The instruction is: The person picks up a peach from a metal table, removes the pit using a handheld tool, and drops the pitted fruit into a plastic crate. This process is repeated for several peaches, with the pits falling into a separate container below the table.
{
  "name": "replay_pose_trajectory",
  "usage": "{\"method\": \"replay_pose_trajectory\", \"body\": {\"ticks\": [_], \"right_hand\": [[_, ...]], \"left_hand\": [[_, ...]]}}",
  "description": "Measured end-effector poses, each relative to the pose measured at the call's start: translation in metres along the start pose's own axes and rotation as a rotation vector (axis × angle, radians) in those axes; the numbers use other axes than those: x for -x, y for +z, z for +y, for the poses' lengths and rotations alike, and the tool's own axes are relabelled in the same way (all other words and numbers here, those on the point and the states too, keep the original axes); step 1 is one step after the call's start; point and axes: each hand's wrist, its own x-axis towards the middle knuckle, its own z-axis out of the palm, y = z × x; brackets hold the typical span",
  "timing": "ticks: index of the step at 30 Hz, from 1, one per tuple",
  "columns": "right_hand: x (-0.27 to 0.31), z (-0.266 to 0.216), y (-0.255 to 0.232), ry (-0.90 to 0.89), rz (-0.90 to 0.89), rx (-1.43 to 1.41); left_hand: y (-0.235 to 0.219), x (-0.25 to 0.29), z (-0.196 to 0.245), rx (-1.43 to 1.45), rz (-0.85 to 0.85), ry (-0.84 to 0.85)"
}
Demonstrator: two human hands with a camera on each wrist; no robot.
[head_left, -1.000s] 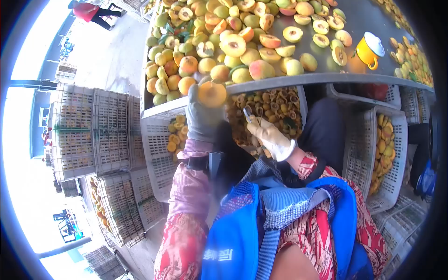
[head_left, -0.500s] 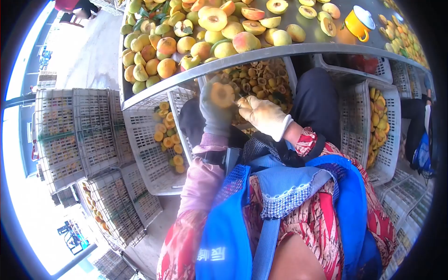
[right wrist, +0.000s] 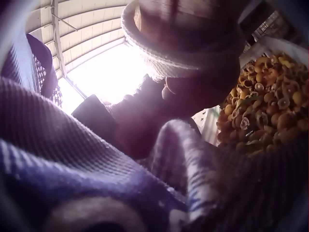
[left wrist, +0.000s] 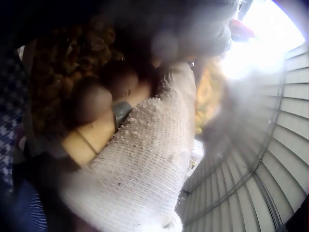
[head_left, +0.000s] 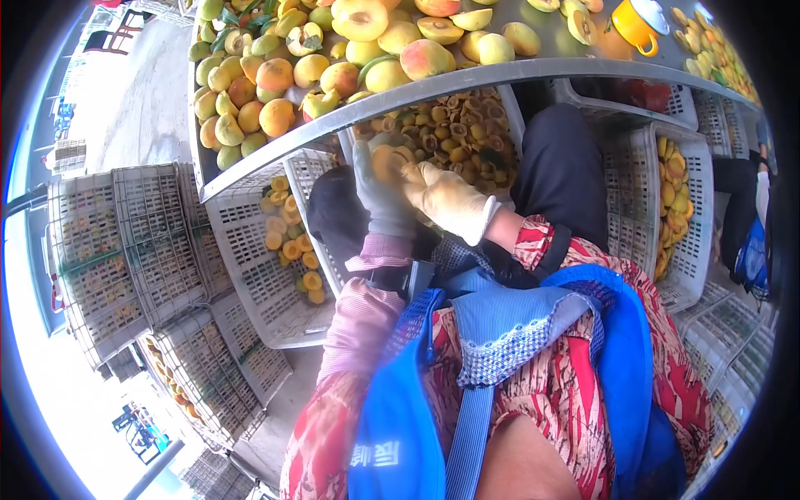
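Note:
My left hand [head_left: 383, 198], in a grey glove, holds a cut peach half [head_left: 387, 158] with its hollow side showing, above a crate below the table's edge. My right hand [head_left: 450, 200], in a cream knitted glove, is right up against that fruit. In the left wrist view its fingers curl round a tool with a yellow handle [left wrist: 87, 144] and a grey band; the tool's working end is hidden. The right wrist view is mostly sleeve and cloth, with the fruit out of sight.
Whole and halved peaches [head_left: 275, 75] heap the metal table [head_left: 467, 80], where a yellow mug [head_left: 635, 27] stands. Between the knees is a crate of small cut pieces [head_left: 467, 133]. Crates of halves [head_left: 287, 332] flank the legs; stacked crates [head_left: 100, 250] stand at left.
My left hand has brought the peach half from the table's edge down toward my lap. My right hand has moved left and up with its tool to meet it. The head view has shifted.

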Motion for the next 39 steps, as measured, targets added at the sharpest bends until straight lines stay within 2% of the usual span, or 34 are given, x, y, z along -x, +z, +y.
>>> {"method": "replay_pose_trajectory", "body": {"ticks": [3,6,8,10,12,13,16,19,22,25,28,31,34,37,39], "right_hand": [[-0.002,0.013,0.004,-0.119,-0.028,0.086],[-0.002,0.018,0.000,-0.160,-0.054,0.012],[-0.001,0.014,-0.006,-0.127,-0.078,-0.028],[0.000,0.007,-0.011,-0.020,-0.104,-0.077],[-0.001,-0.003,-0.014,0.155,-0.114,-0.237],[-0.002,-0.006,-0.014,0.259,-0.118,-0.345],[-0.002,-0.002,-0.011,0.298,-0.167,-0.455],[0.005,-0.027,-0.035,0.279,-0.134,-0.265],[0.001,-0.013,-0.027,0.182,-0.120,-0.042],[0.001,-0.017,-0.032,0.242,-0.165,-0.082],[-0.002,0.012,-0.016,0.053,-0.126,0.058],[0.005,-0.021,-0.043,0.368,-0.286,-0.489],[0.008,-0.033,-0.056,0.453,-0.364,-0.684],[0.006,-0.011,-0.046,0.531,-0.475,-1.027],[0.009,-0.015,-0.057,0.558,-0.536,-1.097]], "left_hand": [[-0.007,-0.004,-0.008,0.013,0.045,-0.018],[0.002,0.007,0.009,0.017,-0.048,-0.052],[0.010,0.015,0.022,0.087,-0.137,-0.087],[-0.002,0.011,0.006,-0.182,-0.132,0.148],[-0.001,0.009,0.003,-0.269,-0.066,0.210],[0.001,0.008,0.000,-0.221,-0.002,0.153],[0.001,0.008,0.001,-0.086,0.008,0.063],[-0.011,0.001,-0.005,-0.172,-0.172,0.121],[-0.014,-0.001,-0.006,-0.193,-0.245,0.072],[-0.009,0.000,0.001,-0.187,-0.305,0.047],[-0.006,0.004,0.007,-0.114,-0.339,-0.022],[0.002,0.008,0.014,-0.152,-0.318,-0.045],[-0.001,0.008,0.006,-0.154,-0.311,-0.030],[0.000,0.008,0.010,-0.141,-0.353,-0.013],[0.003,0.009,0.014,-0.172,-0.395,0.022]]}}
